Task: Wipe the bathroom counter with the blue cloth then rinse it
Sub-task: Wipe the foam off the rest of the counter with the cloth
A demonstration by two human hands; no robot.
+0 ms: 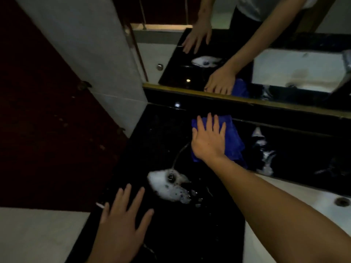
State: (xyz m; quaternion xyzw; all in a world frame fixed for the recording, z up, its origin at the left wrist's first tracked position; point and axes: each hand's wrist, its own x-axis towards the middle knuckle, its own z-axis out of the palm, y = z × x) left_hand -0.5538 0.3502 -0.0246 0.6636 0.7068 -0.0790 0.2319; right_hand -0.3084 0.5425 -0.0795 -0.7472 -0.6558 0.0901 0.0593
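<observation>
The blue cloth [235, 141] lies bunched on the black bathroom counter [161, 133] near its back edge. My right hand [209, 139] presses flat on the cloth, fingers spread and pointing toward the mirror. My left hand [121, 221] rests flat on the counter near its front edge, fingers apart, holding nothing. A patch of white soap foam [167, 185] sits on the counter between the two hands, with a wet streak running from it up to the cloth.
A mirror [247, 54] with a gold lower frame stands behind the counter and reflects both hands. The white sink basin [303, 205] with its drain [341, 202] lies to the right. A white tiled wall [95, 63] borders the left. More foam [264, 150] streaks the backsplash.
</observation>
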